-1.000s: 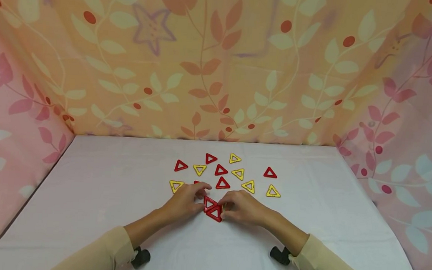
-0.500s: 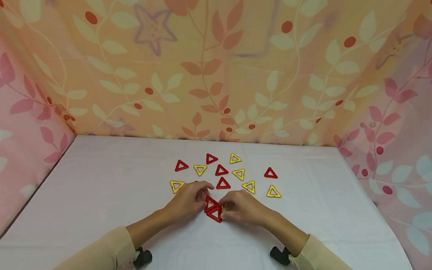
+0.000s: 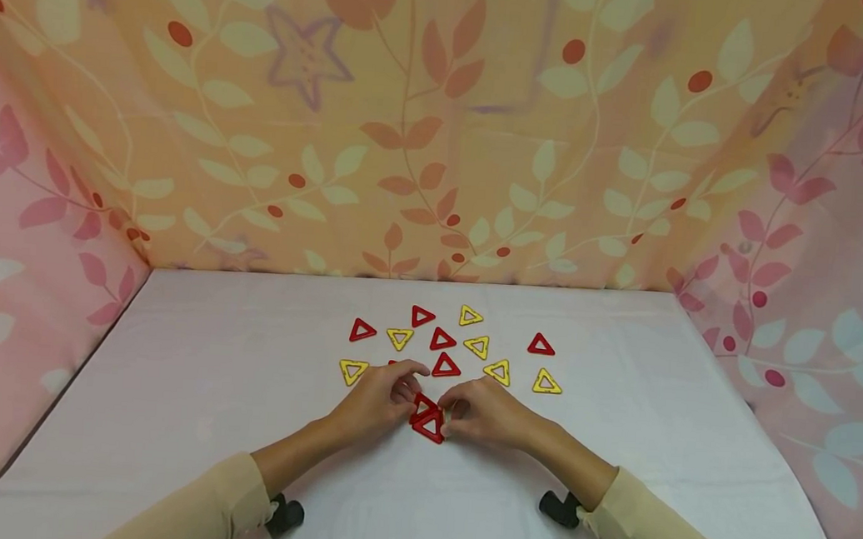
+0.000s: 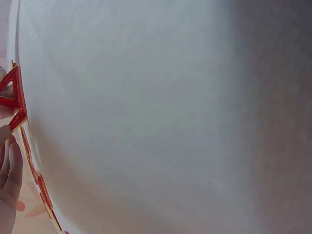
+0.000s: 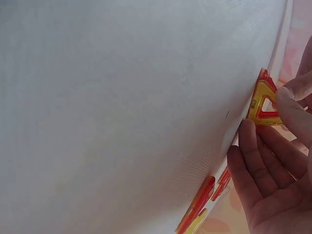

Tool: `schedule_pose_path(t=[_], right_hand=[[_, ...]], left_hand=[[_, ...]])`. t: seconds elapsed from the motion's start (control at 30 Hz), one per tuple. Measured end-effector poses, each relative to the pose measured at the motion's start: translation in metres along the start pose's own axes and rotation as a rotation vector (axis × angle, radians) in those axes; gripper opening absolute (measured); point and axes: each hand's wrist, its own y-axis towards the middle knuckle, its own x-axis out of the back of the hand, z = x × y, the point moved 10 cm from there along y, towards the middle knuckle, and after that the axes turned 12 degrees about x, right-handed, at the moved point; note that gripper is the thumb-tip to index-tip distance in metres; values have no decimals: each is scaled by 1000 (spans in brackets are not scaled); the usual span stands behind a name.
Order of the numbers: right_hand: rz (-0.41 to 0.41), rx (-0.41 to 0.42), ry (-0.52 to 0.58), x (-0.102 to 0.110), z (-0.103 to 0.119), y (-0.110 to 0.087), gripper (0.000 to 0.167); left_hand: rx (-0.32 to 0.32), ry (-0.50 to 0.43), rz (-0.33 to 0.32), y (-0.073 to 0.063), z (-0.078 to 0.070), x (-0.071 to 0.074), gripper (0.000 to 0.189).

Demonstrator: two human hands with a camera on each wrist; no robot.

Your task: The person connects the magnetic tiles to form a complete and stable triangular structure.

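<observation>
Near the front middle of the table my left hand [image 3: 373,395] holds the left corner of a red triangular tile [image 3: 419,401], a frame with an open centre. A second red triangular tile [image 3: 427,434] leans against it on the near side. On the right, my right hand [image 3: 492,412] pinches a yellow triangular tile [image 5: 258,100], which the right wrist view shows with red edges behind it. These tiles stand tilted together in a small group. In the left wrist view, red tile edges [image 4: 19,87] show beside fingers. The group's far side is hidden.
Behind the hands lie several loose red tiles, one red tile [image 3: 456,375] closest to the group, and several yellow tiles, such as one yellow tile [image 3: 536,388] at the right. A white cloth [image 3: 208,354] covers the table. Patterned curtains [image 3: 438,178] enclose its back and sides.
My left hand has shifted slightly right, and the red tile in it has swung closer to the other tiles. My right hand has barely moved. The loose tiles lie where they were.
</observation>
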Motion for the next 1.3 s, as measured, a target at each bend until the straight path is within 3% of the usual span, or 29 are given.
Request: schedule_pose_path(t=[0.27, 0.87, 1.3], right_hand=[[8, -8, 1, 0, 0, 1, 35], [8, 16, 15, -1, 1, 4, 30], [41, 45, -42, -3, 3, 3, 34]], left_hand=[[-27, -12, 46, -2, -7, -5, 44], [-20, 24, 96, -3, -8, -18, 41], [-4, 109, 21, -4, -1, -12, 40]])
